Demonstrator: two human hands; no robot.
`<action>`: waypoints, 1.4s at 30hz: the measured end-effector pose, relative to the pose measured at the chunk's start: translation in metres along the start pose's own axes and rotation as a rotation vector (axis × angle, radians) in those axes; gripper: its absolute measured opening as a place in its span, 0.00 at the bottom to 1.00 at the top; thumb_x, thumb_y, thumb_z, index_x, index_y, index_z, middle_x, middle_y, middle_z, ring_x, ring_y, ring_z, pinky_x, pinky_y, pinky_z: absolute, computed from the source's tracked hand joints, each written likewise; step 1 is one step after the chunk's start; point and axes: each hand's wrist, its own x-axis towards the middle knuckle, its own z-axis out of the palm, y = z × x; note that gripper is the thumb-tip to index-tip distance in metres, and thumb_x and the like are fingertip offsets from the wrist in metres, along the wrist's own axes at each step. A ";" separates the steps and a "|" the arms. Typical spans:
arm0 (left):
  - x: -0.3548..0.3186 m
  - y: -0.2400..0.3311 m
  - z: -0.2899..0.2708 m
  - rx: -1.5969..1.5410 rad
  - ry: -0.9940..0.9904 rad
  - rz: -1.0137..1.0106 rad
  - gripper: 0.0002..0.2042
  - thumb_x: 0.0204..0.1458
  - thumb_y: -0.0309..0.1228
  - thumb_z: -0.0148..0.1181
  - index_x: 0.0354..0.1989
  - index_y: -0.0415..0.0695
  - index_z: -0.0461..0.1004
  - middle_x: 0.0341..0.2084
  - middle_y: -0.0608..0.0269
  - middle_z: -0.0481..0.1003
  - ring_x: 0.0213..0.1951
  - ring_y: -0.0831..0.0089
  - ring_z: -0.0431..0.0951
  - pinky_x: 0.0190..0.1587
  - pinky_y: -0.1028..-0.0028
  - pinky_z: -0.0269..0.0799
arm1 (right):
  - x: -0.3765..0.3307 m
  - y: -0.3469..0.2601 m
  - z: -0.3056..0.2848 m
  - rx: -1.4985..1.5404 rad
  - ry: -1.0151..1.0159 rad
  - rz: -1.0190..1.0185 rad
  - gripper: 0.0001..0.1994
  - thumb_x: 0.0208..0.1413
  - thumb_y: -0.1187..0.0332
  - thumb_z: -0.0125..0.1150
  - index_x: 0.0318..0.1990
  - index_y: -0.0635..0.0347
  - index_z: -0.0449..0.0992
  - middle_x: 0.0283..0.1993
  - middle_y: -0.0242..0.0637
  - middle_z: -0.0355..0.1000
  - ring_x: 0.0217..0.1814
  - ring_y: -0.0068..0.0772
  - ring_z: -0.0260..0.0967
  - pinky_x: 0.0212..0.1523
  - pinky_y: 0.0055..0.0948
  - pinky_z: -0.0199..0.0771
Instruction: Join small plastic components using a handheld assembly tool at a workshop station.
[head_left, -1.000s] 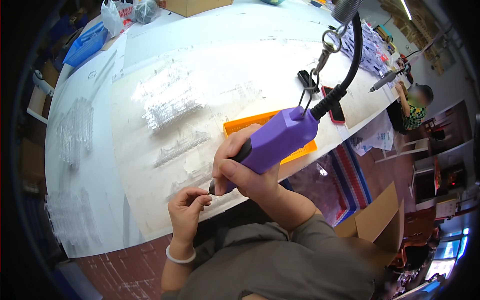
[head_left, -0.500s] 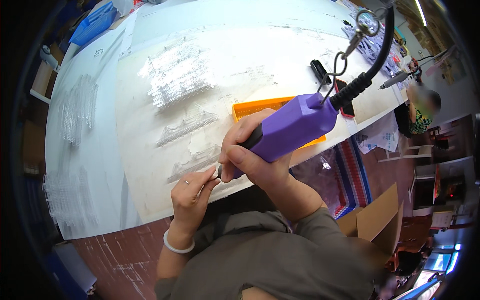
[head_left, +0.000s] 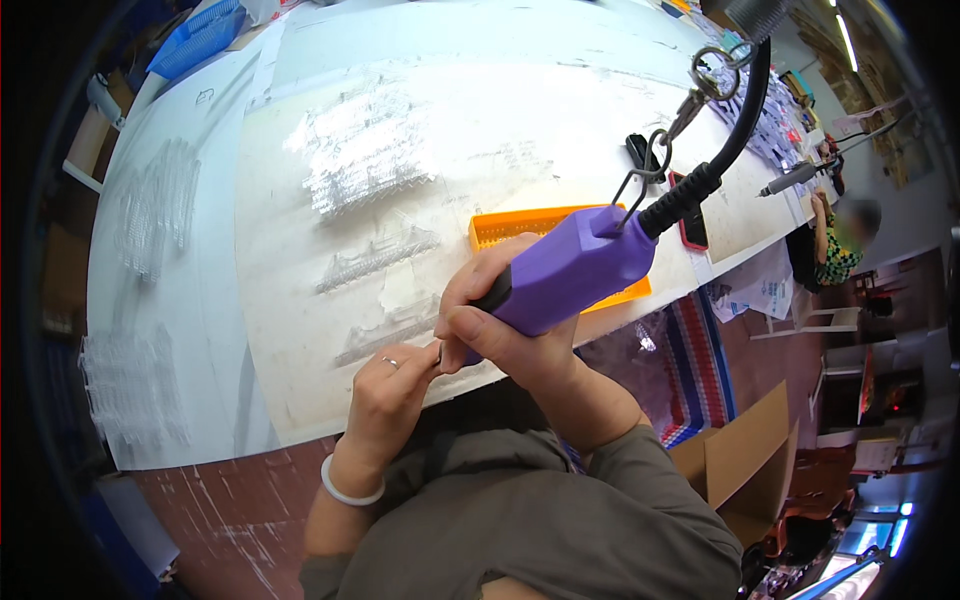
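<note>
A purple electric screwdriver (head_left: pixel 575 270) hangs by a metal hook and a thick black cord. My right hand (head_left: pixel 505 335) is wrapped round its black front end, with the tool tilted and its nose toward my left hand. My left hand (head_left: pixel 385 400), with a ring and a white bracelet, pinches at the tool's tip; whatever lies between its fingers is hidden. Just beyond my hands lie a near row of clear plastic strips (head_left: pixel 390 328) and a farther row of clear strips (head_left: pixel 380 258) on the worktable (head_left: pixel 285 330).
A larger pile of shiny clear strips (head_left: pixel 365 150) lies farther back, with two more heaps (head_left: pixel 155 225) on the left. Behind the screwdriver sits an orange tray (head_left: pixel 500 222). A red-edged phone (head_left: pixel 692 230) and a cardboard box (head_left: pixel 745 450) are at right; a person (head_left: pixel 840 240) sits beyond.
The screwdriver and my right hand have shifted slightly left and down. My left hand's fingers have come closer against the tool's tip. The view has moved a little.
</note>
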 end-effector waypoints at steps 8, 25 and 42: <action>0.012 0.002 -0.003 -0.051 -0.062 -0.098 0.18 0.42 0.18 0.64 0.45 0.39 0.77 0.25 0.57 0.76 0.29 0.61 0.77 0.33 0.67 0.73 | 0.005 -0.007 0.001 0.190 0.099 0.054 0.04 0.52 0.84 0.57 0.35 0.69 0.70 0.28 0.40 0.73 0.24 0.25 0.74 0.24 0.21 0.75; -0.002 -0.013 0.005 0.328 -0.030 -0.066 0.23 0.40 0.30 0.69 0.48 0.39 0.75 0.45 0.58 0.75 0.47 0.61 0.74 0.47 0.66 0.71 | 0.023 0.032 -0.016 -0.146 0.139 -0.290 0.11 0.54 0.83 0.56 0.41 0.65 0.63 0.28 0.48 0.73 0.21 0.30 0.74 0.22 0.24 0.77; -0.002 -0.011 0.010 0.444 -0.139 -0.109 0.29 0.42 0.43 0.65 0.52 0.38 0.72 0.52 0.61 0.70 0.55 0.63 0.67 0.55 0.64 0.64 | 0.030 0.044 -0.013 -0.076 0.143 -0.238 0.06 0.53 0.84 0.58 0.37 0.70 0.69 0.28 0.46 0.74 0.23 0.29 0.75 0.25 0.25 0.79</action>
